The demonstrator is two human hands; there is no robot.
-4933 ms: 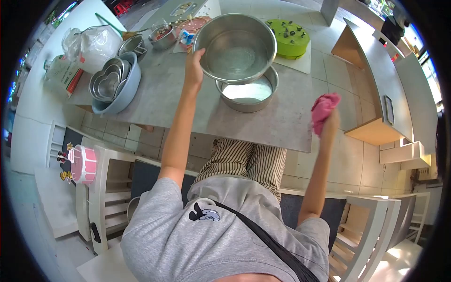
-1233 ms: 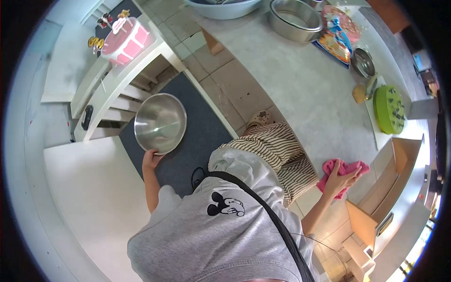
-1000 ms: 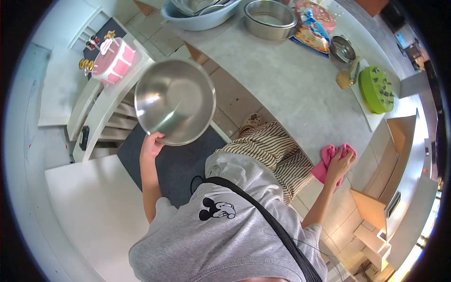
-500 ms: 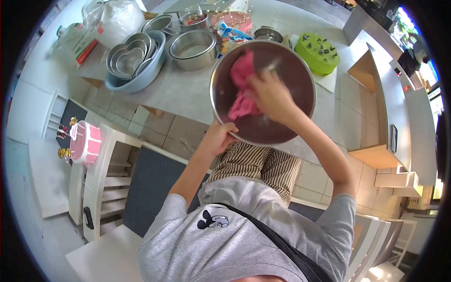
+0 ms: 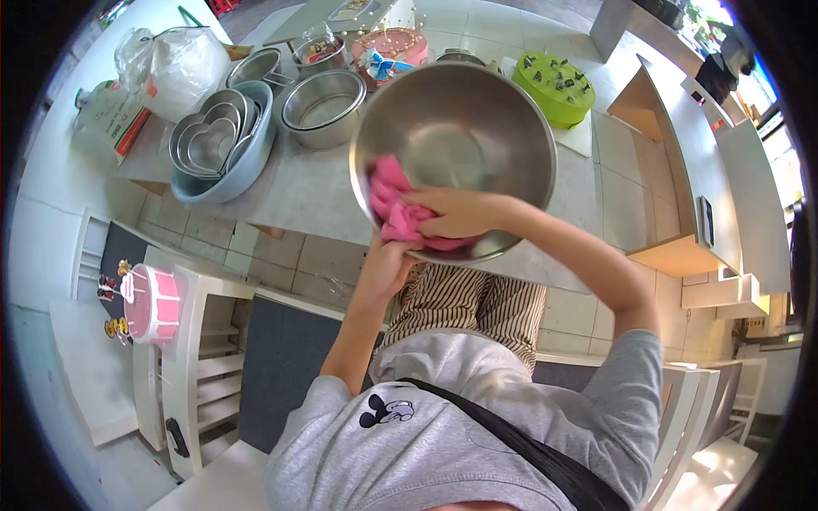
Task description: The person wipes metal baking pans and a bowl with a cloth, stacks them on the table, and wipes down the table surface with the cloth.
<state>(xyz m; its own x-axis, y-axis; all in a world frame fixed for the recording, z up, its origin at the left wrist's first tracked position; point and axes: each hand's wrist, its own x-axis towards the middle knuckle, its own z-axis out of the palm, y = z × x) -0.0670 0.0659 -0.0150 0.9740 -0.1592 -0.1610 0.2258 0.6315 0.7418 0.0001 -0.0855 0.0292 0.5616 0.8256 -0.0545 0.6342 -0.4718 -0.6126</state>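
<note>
A large steel bowl (image 5: 477, 128) is tilted with its inside facing me, above the front part of the grey table (image 5: 298, 192). My left hand (image 5: 390, 266) grips its lower left rim; part of the fingers is hidden behind the bowl and cloth. My right hand (image 5: 456, 213) is closed on a pink cloth (image 5: 396, 204) and presses it on the inner wall at the lower left. Left of the bowl stand round steel pans (image 5: 324, 111). A green cake (image 5: 554, 89) sits behind it on the right.
A blue basin (image 5: 223, 186) holds heart-shaped pans (image 5: 209, 145). Beyond are plastic bags (image 5: 175, 72), a strainer (image 5: 256, 68) and a pink cake (image 5: 390, 53). Another pink cake (image 5: 153, 305) stands on the left by a white chair (image 5: 183, 375). A person (image 5: 724, 70) is far off at the right.
The bowl came from the bench on my left to above the table, and my right hand brought the cloth into it. Since half a second ago, the cloth has moved down and left inside the bowl.
</note>
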